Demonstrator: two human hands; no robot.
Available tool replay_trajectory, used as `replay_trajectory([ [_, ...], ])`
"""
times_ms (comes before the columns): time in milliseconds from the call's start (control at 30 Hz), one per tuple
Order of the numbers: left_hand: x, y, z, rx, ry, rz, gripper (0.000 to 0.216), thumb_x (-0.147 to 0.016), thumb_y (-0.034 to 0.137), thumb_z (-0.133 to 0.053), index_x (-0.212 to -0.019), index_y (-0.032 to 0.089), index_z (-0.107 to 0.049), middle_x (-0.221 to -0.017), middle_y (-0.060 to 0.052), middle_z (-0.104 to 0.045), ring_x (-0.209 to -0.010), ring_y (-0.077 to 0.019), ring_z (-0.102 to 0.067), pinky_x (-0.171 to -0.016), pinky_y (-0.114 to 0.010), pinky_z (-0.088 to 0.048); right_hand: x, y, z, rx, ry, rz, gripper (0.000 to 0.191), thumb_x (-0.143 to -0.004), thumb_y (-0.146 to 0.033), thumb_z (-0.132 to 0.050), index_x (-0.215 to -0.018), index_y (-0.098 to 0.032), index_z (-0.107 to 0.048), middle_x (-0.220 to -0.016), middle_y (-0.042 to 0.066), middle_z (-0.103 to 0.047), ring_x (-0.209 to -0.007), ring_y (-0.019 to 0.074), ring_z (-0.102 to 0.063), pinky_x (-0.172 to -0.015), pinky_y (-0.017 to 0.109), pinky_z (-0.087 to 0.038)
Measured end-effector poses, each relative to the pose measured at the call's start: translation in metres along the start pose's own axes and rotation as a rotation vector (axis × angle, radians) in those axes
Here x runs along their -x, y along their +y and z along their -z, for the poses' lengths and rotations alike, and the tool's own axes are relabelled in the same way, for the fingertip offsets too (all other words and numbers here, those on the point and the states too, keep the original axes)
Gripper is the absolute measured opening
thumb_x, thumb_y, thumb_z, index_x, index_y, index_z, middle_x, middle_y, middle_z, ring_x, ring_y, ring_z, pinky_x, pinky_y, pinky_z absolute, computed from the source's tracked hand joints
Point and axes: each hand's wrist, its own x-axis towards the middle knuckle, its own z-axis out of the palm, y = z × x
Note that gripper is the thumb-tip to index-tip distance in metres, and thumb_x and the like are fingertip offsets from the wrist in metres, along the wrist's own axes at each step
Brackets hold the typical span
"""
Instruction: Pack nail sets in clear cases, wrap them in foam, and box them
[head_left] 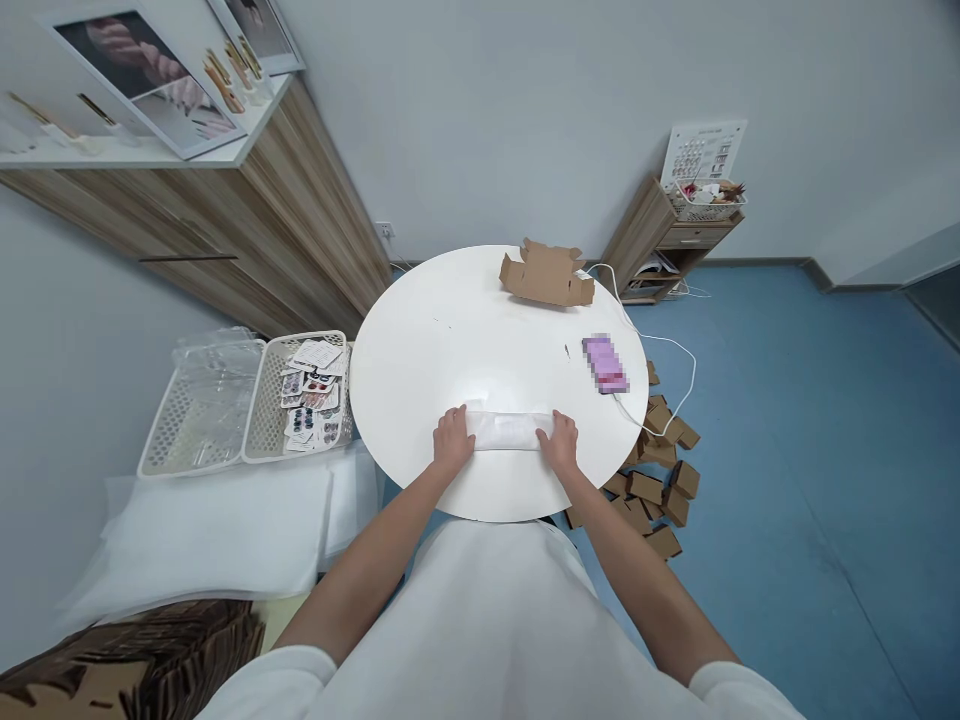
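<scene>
A long, flat bundle wrapped in white foam sheet [507, 431] lies across the near part of the round white table [420, 350]. At its left end is my left hand [453, 440], fingers closed on the edge. My right hand [559, 443] grips the right end in the same way, thumb on top. What the wrap contains is hidden. Toward the far edge of the table rests an unfolded brown cardboard box [549, 275]. A blurred purple phone-like object [604, 363] lies at the right with a white cable [679, 345] running from it.
Left of the table stand a white basket with printed cards [311, 395] and another with clear plastic bags [210, 400]. Foam sheets [225, 525] are stacked below, near flattened cardboard [180, 660]. Several small brown boxes [652, 490] lie on the floor at right.
</scene>
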Motion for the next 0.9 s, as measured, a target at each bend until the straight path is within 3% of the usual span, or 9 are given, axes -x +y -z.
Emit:
replay_trajectory([
  [67, 0.01, 0.008, -0.004, -0.03, 0.024, -0.179, 0.058, -0.073, 0.014, -0.045, -0.129, 0.02, -0.031, -0.136, -0.01, -0.033, -0.123, -0.0262, -0.03, -0.097, -0.038, -0.026, 0.009, 0.006, -0.006, -0.068, 0.025, -0.043, 0.062, -0.073, -0.03, -0.05, -0.129, -0.015, -0.027, -0.131, 0.015, -0.032, -0.123, 0.0285, -0.028, -0.097, 0.043, -0.029],
  [133, 0.019, 0.015, -0.009, -0.018, -0.05, -0.351, 0.061, -0.071, 0.01, -0.044, -0.129, 0.024, -0.032, -0.139, -0.006, -0.029, -0.126, -0.0249, -0.025, -0.101, -0.039, -0.02, 0.013, 0.007, -0.012, -0.159, 0.009, -0.084, 0.069, -0.071, -0.031, -0.053, -0.131, -0.016, -0.021, -0.13, 0.015, -0.033, -0.121, 0.0273, -0.032, -0.095, 0.041, -0.033],
  [200, 0.025, 0.02, -0.015, 0.002, -0.124, -0.42, 0.062, -0.07, 0.01, -0.044, -0.129, 0.027, -0.033, -0.14, -0.004, -0.028, -0.126, -0.0251, -0.025, -0.102, -0.041, -0.018, 0.012, 0.005, -0.014, -0.237, -0.02, -0.144, 0.073, -0.068, -0.032, -0.055, -0.13, -0.017, -0.02, -0.125, 0.015, -0.039, -0.114, 0.026, -0.042, -0.089, 0.038, -0.039],
  [300, 0.031, 0.021, -0.021, 0.005, -0.148, -0.421, 0.061, -0.071, 0.011, -0.043, -0.129, 0.026, -0.033, -0.141, -0.005, -0.027, -0.125, -0.0259, -0.026, -0.1, -0.042, -0.019, 0.004, 0.0, -0.011, -0.24, -0.137, -0.213, 0.062, -0.067, -0.032, -0.056, -0.123, -0.018, -0.032, -0.111, 0.012, -0.052, -0.098, 0.023, -0.054, -0.079, 0.034, -0.045],
  [400, 0.033, 0.017, -0.024, -0.014, -0.133, -0.439, 0.061, -0.071, 0.011, -0.042, -0.129, 0.025, -0.032, -0.141, -0.006, -0.025, -0.125, -0.0259, -0.027, -0.1, -0.042, -0.02, 0.002, -0.003, -0.007, -0.164, -0.188, -0.195, 0.045, -0.065, -0.034, -0.057, -0.106, -0.019, -0.047, -0.106, 0.01, -0.055, -0.094, 0.0229, -0.055, -0.075, 0.034, -0.046],
  [500, 0.037, 0.013, -0.025, -0.011, -0.127, -0.444, 0.061, -0.071, 0.011, -0.043, -0.129, 0.025, -0.032, -0.141, -0.006, -0.025, -0.124, -0.0258, -0.028, -0.099, -0.043, -0.021, 0.01, -0.004, -0.006, -0.21, -0.139, -0.139, 0.044, -0.065, -0.034, -0.057, -0.105, -0.019, -0.047, -0.108, 0.009, -0.054, -0.096, 0.0217, -0.055, -0.075, 0.033, -0.046],
  [700, 0.048, 0.009, -0.026, 0.03, -0.146, -0.427, 0.06, -0.071, 0.018, -0.047, -0.128, 0.026, -0.032, -0.141, -0.006, -0.025, -0.125, -0.0265, -0.026, -0.1, -0.044, -0.02, 0.027, -0.019, -0.012, -0.422, -0.222, -0.205, 0.032, -0.076, -0.03, -0.044, -0.106, -0.018, -0.047, -0.097, 0.01, -0.061, -0.081, 0.0183, -0.06, -0.063, 0.029, -0.049],
  [800, 0.051, 0.003, -0.028, 0.09, -0.074, -0.28, 0.055, -0.074, 0.028, -0.049, -0.126, 0.026, -0.033, -0.141, -0.008, -0.023, -0.128, -0.0289, -0.019, -0.101, -0.047, -0.017, 0.028, -0.031, -0.017, -0.325, -0.274, -0.077, 0.029, -0.075, -0.034, -0.047, -0.099, -0.019, -0.053, -0.093, 0.006, -0.06, -0.08, 0.0171, -0.058, -0.069, 0.03, -0.048],
  [900, 0.054, -0.007, -0.032, 0.234, -0.017, 0.165, 0.065, -0.074, 0.042, -0.05, -0.13, 0.022, -0.023, -0.141, -0.014, -0.017, -0.128, -0.0337, -0.016, -0.097, -0.051, -0.024, 0.028, -0.035, -0.023, -0.169, -0.261, 0.054, 0.025, -0.076, -0.033, -0.045, -0.094, -0.021, -0.057, -0.094, 0.005, -0.056, -0.085, 0.017, -0.055, -0.079, 0.032, -0.045],
])
